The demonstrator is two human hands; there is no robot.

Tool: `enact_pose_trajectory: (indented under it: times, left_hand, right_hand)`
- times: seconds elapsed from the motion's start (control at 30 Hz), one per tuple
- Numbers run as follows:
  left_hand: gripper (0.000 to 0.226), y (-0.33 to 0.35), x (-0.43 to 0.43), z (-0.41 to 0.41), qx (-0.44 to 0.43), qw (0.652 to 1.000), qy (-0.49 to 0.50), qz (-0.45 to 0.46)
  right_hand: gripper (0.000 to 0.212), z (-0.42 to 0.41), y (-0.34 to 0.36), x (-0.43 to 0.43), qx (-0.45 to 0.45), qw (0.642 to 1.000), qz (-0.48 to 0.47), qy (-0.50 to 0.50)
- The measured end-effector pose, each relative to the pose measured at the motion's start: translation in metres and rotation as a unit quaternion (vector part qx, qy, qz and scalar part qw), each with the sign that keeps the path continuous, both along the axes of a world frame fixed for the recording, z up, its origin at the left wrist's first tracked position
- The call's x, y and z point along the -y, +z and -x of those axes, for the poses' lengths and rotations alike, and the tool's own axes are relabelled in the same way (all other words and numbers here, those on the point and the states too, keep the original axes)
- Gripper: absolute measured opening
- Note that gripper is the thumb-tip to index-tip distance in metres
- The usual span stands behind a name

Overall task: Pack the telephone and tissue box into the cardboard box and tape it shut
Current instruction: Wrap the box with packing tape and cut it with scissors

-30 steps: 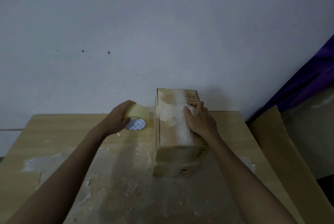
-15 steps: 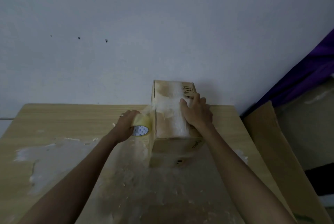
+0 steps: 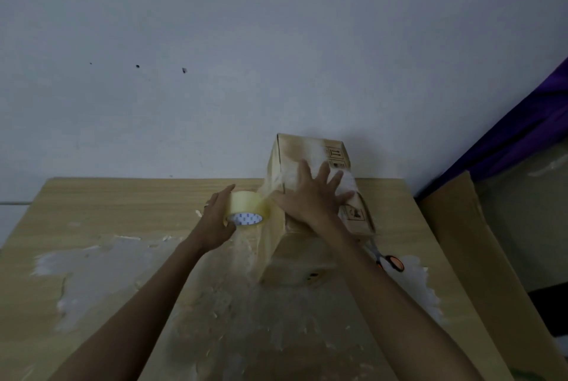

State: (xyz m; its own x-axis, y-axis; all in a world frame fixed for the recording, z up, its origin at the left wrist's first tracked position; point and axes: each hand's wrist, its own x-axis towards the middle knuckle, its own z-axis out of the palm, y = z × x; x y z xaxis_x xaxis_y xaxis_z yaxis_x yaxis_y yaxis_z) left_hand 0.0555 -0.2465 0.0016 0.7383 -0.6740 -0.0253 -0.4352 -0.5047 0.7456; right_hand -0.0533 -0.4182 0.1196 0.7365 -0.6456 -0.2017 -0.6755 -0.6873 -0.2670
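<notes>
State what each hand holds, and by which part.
The left hand grips the tape roll around its outer rim. The right hand holds nothing: its spread fingers press flat on top of the cardboard box.

1 cardboard box (image 3: 295, 153), 1 tape roll (image 3: 246, 205), 1 pr scissors (image 3: 389, 261), 2 hands: left hand (image 3: 215, 221), right hand (image 3: 307, 199)
</notes>
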Motion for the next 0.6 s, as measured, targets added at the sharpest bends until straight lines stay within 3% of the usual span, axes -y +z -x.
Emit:
enact_pose_trajectory:
  times: [0.17,0.27,0.4,0.6]
  left_hand:
    - [0.097,-0.027,0.004,0.019,-0.098,0.995,0.026,-0.020]
    - [0.073,-0.039,0.017,0.035,-0.191,0.978,0.071,-0.038]
    - [0.039,-0.046,0.044,0.065,-0.441,0.882,0.168,-0.002]
    - [0.020,-0.049,0.068,0.081,-0.507,0.834,0.211,0.043]
  right_hand:
    - [0.090,0.015,0.004,0.027,0.027,0.999,-0.006,-0.019]
    - [0.094,0.025,0.006,0.047,0.044,0.998,-0.040,-0.031]
    - [0.093,0.040,0.008,0.068,0.073,0.994,-0.075,-0.042]
    - [0.089,0.048,0.009,0.083,0.089,0.991,-0.092,-0.034]
